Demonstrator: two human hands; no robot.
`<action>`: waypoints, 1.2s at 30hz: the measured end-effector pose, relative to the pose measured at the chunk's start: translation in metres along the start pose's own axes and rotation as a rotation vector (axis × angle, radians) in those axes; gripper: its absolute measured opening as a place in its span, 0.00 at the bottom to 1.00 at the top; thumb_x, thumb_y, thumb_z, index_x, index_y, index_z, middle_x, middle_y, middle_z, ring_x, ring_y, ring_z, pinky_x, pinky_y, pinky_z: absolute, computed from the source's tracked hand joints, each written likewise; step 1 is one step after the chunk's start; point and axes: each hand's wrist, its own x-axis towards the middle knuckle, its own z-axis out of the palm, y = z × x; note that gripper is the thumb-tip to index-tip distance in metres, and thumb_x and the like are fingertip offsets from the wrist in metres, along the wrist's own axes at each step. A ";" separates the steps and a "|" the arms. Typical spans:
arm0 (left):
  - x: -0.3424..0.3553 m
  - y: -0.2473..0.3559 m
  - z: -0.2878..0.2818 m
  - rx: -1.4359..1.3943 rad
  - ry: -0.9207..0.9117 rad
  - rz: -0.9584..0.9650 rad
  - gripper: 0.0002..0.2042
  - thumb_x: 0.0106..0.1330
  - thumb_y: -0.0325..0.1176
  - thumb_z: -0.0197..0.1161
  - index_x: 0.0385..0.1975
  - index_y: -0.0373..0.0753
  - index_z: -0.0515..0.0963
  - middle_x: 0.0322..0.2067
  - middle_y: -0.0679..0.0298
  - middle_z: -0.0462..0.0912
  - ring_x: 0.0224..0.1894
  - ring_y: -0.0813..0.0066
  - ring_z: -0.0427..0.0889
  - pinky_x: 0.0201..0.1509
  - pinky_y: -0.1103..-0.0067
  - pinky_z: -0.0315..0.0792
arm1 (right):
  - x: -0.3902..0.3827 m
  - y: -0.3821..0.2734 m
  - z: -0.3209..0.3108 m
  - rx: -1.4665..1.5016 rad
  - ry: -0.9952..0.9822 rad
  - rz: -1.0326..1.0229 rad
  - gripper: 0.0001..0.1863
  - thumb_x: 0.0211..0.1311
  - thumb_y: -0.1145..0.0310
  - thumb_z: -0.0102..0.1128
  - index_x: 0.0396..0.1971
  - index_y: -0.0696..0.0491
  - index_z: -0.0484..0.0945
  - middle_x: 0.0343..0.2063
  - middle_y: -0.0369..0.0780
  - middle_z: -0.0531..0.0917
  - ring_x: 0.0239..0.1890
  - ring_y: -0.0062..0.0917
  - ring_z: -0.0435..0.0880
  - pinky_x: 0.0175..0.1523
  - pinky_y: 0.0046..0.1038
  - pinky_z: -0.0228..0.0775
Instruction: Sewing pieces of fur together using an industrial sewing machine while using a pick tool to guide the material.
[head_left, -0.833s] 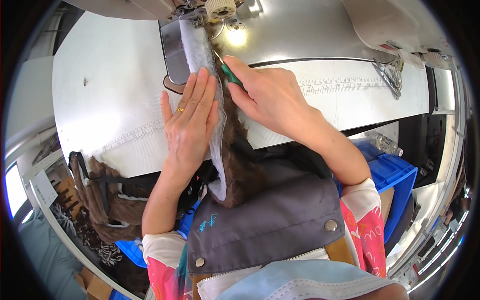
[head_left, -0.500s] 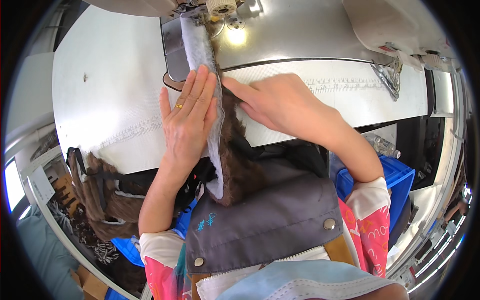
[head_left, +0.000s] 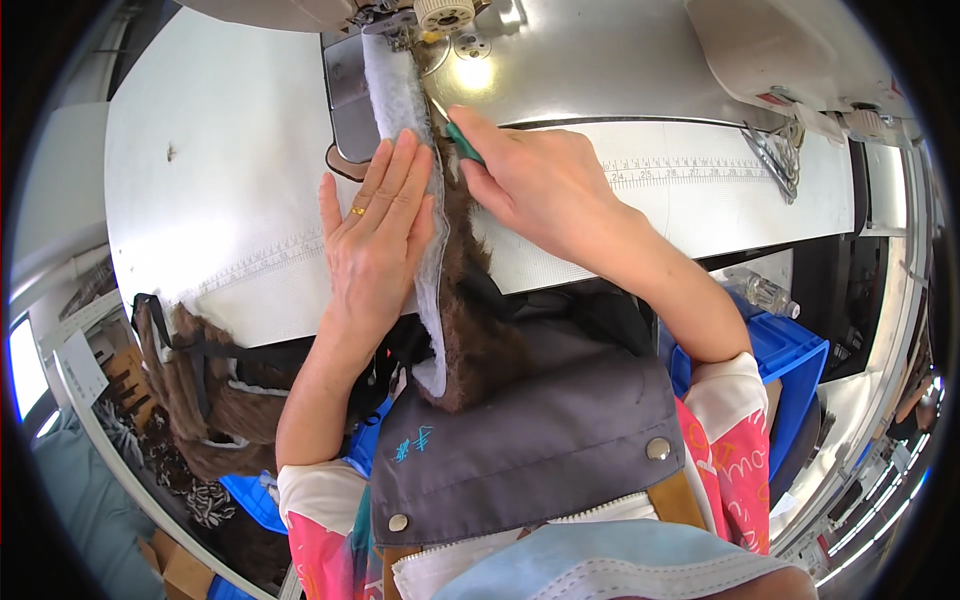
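Note:
A long strip of brown fur (head_left: 468,320) with a white fleecy side (head_left: 395,90) runs from the sewing machine's presser foot (head_left: 385,25) down over the table edge to my lap. My left hand (head_left: 372,235) lies flat on the white side, fingers stretched out and a gold ring on one of them. On the strip's right, my right hand (head_left: 550,185) grips a green-handled awl (head_left: 464,143). Its thin metal tip points up and left at the strip's right edge, just below the machine foot. My right fingertips partly hide the awl's handle.
The white table (head_left: 200,180) carries a printed ruler scale. Metal scissors or tweezers (head_left: 775,160) lie at its right. More brown fur pieces (head_left: 235,400) hang at the lower left. A blue bin (head_left: 790,345) and a clear plastic bottle (head_left: 765,292) are at the right.
My right hand has moved slightly up and turned, so the green awl now shows, its tip nearer the machine foot. The left hand and the strip look nearly unmoved.

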 end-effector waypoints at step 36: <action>0.005 -0.003 -0.006 -0.098 0.006 0.054 0.19 0.57 0.31 0.63 0.50 0.41 0.74 0.53 0.66 0.70 0.54 0.67 0.72 0.58 0.60 0.60 | 0.019 0.035 -0.020 -0.126 0.096 -0.151 0.12 0.59 0.64 0.56 0.42 0.47 0.79 0.18 0.37 0.77 0.21 0.33 0.78 0.22 0.33 0.67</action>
